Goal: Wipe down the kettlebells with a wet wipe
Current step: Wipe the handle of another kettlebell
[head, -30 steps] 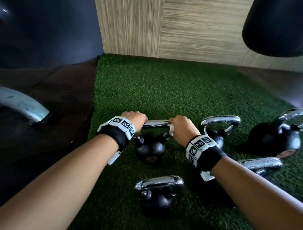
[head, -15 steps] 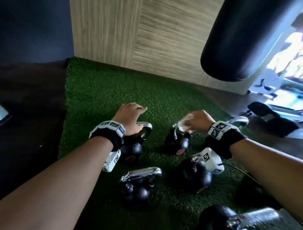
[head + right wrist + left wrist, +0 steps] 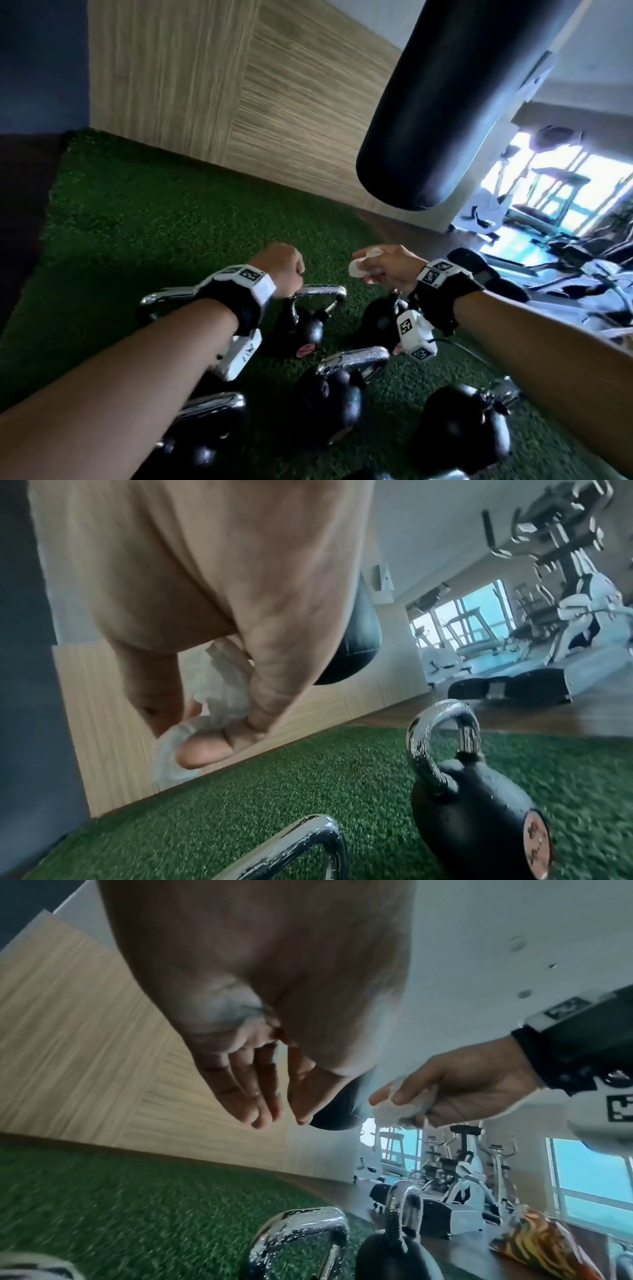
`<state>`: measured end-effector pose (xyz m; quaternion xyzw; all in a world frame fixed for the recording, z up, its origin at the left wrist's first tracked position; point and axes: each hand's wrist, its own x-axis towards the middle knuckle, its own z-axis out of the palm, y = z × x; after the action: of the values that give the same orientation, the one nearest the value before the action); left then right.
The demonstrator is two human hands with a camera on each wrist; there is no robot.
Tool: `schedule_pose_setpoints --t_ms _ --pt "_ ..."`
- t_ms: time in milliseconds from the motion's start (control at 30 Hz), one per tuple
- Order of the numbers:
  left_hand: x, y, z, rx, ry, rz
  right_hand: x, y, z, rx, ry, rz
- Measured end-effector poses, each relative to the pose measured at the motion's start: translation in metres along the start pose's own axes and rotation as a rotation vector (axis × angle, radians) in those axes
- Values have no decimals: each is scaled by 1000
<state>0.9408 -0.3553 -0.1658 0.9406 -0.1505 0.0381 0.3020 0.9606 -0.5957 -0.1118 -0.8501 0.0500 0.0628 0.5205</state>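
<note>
Several black kettlebells [image 3: 310, 334] with chrome handles stand close together on the green turf mat [image 3: 154, 219], none of them touched by either hand; the chrome handles carry water droplets in both wrist views; the left hand [image 3: 281, 270] hangs just above the handle of the leftmost far kettlebell, holding nothing, its fingers [image 3: 246, 1093] loose and nearly straight and the thumb close beside them in the left wrist view; the right hand [image 3: 387, 270], to the right of the left hand and apart from it, is raised above a second kettlebell [image 3: 472, 804], which shows a reddish round label on its body; this hand pinches a crumpled white wet wipe [image 3: 363, 263] between thumb and fingers, the wad sticking out toward the left hand; both forearms cross over the nearer kettlebells and hide part of them; a black punching bag [image 3: 455, 102] hangs above and beyond the right hand; behind the mat runs a wall of pale wood-grain panels [image 3: 205, 96], with a dark blue wall to its left; dark floor borders the mat; to the right of the punching bag stand exercise machines [image 3: 565, 569] before bright windows; a crinkled orange-and-dark packet [image 3: 541, 1242] lies on the dark floor to the right of the kettlebells.
</note>
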Motion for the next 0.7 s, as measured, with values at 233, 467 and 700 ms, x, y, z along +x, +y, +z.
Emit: schedule_pose_setpoints --t_ms 233,467,700 --pt "17 -15 17 265 -237 -178 49 35 -35 -236 -140 -94" --pt "33 -27 90 352 -262 -451 94 74 -45 -365 -335 -233" --pt "54 -50 160 172 -171 -667 140 131 -32 -241 -136 -409"
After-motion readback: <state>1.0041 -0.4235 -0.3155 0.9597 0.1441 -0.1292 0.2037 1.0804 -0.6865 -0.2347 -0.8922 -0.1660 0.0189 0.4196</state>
